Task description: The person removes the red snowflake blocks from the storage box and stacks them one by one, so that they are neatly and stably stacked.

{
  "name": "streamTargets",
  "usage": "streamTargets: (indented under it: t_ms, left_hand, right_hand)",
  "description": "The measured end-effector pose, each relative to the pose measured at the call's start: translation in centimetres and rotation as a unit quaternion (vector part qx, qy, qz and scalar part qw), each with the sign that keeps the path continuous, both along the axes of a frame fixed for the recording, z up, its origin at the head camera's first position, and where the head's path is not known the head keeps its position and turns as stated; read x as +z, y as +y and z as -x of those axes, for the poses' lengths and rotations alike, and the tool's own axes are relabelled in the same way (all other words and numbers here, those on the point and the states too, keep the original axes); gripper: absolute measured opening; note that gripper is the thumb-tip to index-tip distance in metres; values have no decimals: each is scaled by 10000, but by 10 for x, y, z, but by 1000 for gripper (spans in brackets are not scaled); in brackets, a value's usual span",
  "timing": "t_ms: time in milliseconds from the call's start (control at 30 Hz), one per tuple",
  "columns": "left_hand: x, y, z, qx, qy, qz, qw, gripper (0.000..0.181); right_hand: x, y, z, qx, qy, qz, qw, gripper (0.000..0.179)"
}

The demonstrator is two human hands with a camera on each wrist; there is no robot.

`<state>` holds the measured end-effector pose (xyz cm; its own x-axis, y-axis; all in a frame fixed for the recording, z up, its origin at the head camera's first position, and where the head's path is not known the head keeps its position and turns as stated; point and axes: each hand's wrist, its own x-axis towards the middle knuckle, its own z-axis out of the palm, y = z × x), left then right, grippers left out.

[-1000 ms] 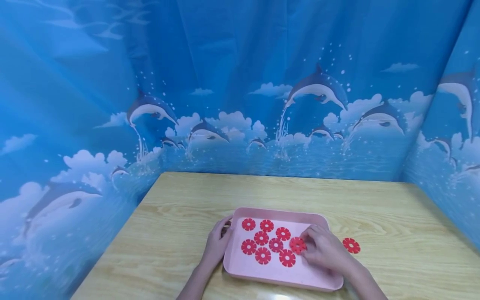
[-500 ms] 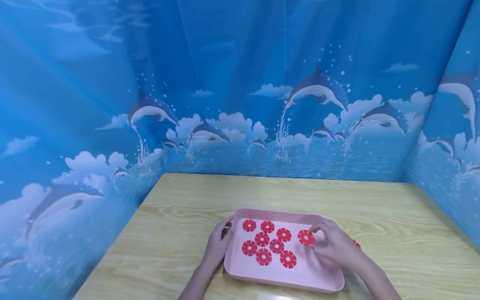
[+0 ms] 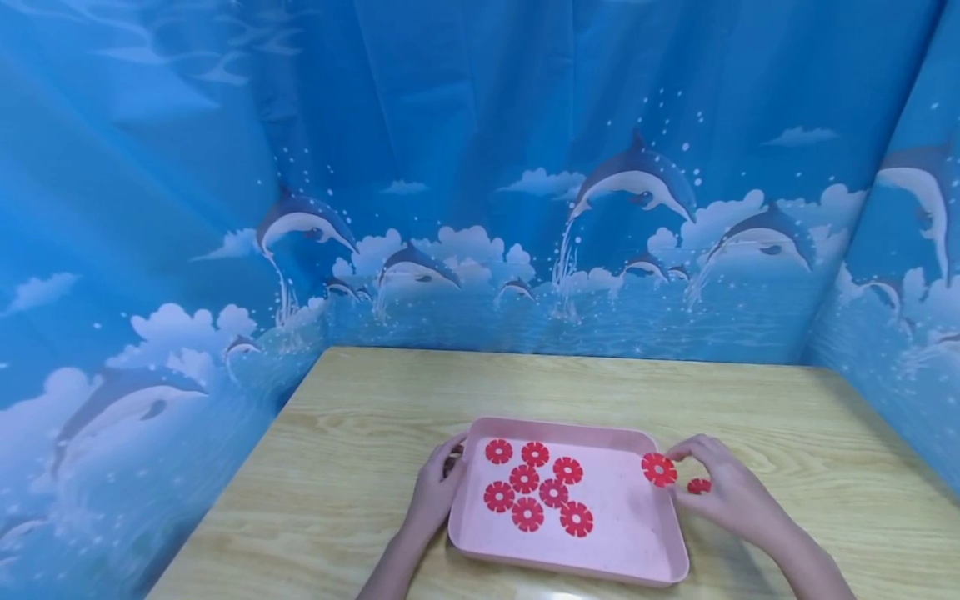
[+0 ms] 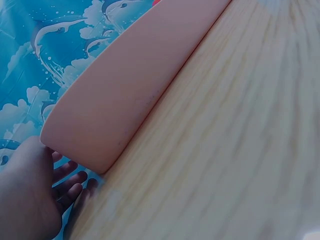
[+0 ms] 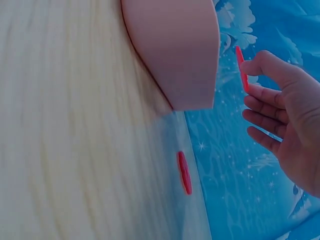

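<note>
Fingers of the right hand (image 3: 731, 492) pinch a red notched plastic disc (image 3: 659, 470) by its edge, at the pink rectangular plastic tray's (image 3: 622, 525) right rim; relaxed left hand (image 3: 437, 482) touches tray, we'd guess to steady it.

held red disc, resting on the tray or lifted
Lifted: in the right wrist view, the right hand pinches the red disc, and blue backdrop shows between it and the pink tray.

Comes to ten red notched discs (image 3: 567, 518), one pink tray (image 3: 637, 542), two bare hands (image 3: 735, 493), one wood-grain table (image 3: 375, 417).
</note>
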<state>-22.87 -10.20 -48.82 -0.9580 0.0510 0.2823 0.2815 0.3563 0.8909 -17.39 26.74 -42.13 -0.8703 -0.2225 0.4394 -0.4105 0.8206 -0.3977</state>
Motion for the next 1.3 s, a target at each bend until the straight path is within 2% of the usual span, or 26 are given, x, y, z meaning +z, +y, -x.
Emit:
streamTargets:
  t_ms: [267,467,600,1033,1300]
  left_hand:
    - [-1,-1,0,-27,25,55,10000,36]
    - [-2,-1,1,-59,117,72,9999,35]
    - [-2,-1,1,-60,46,36,10000,36]
    - [0,-1,0,-84,-105,6,9999,38]
    - [0,-1,0,-75,-143,-24,9999,37]
  right_hand:
    - [-5,25,-6,-254,480,-19,9985,37]
    - [-16,44,-11,-399,495,195,9978,39]
    - [-23,53,-11,-396,570,270,9972,40]
    - [-53,69,-4,-392,91,604,9974,39]
    - [-61,70,-3,-552,-236,636,9962,39]
